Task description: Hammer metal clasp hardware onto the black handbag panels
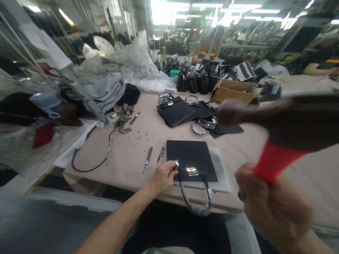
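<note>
Black flat rectangular bag panel (pixel 189 153); left grip (pixel 162 177) pinching silver metal tool (pixel 176 164); right grip (pixel 272 203) clenched around red-handled dark hammer (pixel 286 132).

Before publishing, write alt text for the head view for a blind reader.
A person's right hand holds up a blurred red-handled hammer while the left hand grips a small metal piece at a black handbag panel, which has a silver clasp and plastic-wrapped handle. More black panels lie beyond on the pale table.

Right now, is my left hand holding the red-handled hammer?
No, your right hand grips the hammer; your left hand pinches a small metal piece.
</note>
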`<state>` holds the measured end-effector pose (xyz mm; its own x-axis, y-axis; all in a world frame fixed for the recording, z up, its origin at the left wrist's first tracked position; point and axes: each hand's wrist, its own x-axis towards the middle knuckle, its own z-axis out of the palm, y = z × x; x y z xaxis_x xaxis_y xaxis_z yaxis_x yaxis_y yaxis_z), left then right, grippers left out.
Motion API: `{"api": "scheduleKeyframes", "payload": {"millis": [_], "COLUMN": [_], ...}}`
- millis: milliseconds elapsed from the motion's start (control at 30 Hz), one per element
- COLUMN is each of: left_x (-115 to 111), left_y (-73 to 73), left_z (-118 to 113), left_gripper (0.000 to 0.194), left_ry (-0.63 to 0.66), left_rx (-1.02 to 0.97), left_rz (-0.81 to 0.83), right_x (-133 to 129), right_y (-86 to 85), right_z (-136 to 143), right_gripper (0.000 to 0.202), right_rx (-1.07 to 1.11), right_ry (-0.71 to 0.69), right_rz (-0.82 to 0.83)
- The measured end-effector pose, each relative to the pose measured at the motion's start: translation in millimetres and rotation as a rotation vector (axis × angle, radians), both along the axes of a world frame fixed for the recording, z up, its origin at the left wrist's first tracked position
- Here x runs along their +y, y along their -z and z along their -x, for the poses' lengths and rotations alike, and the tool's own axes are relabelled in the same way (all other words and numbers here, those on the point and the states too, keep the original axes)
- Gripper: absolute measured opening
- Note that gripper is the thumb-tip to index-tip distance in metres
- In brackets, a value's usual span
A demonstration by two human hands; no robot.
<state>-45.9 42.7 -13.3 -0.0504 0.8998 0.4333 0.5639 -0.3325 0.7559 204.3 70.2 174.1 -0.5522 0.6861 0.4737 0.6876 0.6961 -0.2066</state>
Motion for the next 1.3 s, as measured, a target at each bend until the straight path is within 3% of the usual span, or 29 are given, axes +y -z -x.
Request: {"api": "scheduleKeyframes", "payload": {"millis": [67, 133, 267, 367, 500, 600, 800, 933, 1033, 1133, 1200, 1300], "left_x": [0.6, 0.5, -0.9, -0.9, -1.4, -3.0, -5.4, -11.0, -15.9, -16.2, -11.9, 2.7], "left_y": [-2.2, -2.8, 0.2, 2.8, 4.9, 4.6, -0.2, 5.2, 8.9, 2.7, -7.5, -24.2], "left_z": [0.1, 0.2, 1.1, 2.6, 3.6, 3.5, 4.5, 6.9, 10.6, 12.1, 5.6, -20.8], "left_gripper": [0.017, 0.016, 0.017, 0.018, 0.019, 0.014, 0.011, 0.015, 0.014, 0.022, 0.023, 0.022], "left_ry": [-0.003, -0.004, -0.008, 0.0, -0.005, -0.031, -0.038, 0.031, -0.158, -0.385, -0.394, -0.279], "left_rx": [0.017, 0.025, 0.033, 0.063, 0.111, 0.127, 0.227, 0.242, 0.109, -0.123, -0.22, -0.298], "left_rz": [0.006, 0.011, 0.0, -0.038, -0.069, -0.052, -0.119, -0.226, -0.081, 0.104, 0.152, 0.169], "right_x": [0.2, 6.6, 37.4, 64.6, 85.1, 83.6, 61.7, 57.4, 58.7, 58.2, 57.1, 56.5], "right_y": [3.1, 9.8, 34.6, 68.7, 113.9, 132.5, 154.2, 164.3, 166.9, 169.4, 171.6, 174.7], "right_z": [-0.8, -6.8, -36.5, -65.9, -91.2, -85.1, -38.9, -35.4, -44.0, -48.3, -48.1, -48.2], "right_gripper": [0.036, 0.036, 0.038, 0.037, 0.028, 0.023, 0.03, 0.035, 0.037, 0.028, 0.017, 0.004], "right_rx": [-0.104, -0.198, -0.086, 0.026, 0.013, 0.017, -0.001, 0.053, 0.107, 0.176, 0.214, 0.234], "right_ry": [-0.114, -0.121, 0.18, 0.444, 0.571, 0.508, 0.129, 0.108, 0.045, -0.011, -0.025, -0.087], "right_rz": [0.048, 0.18, 0.514, 0.735, 0.673, 0.54, 0.443, 0.397, 0.431, 0.444, 0.433, 0.386]}}
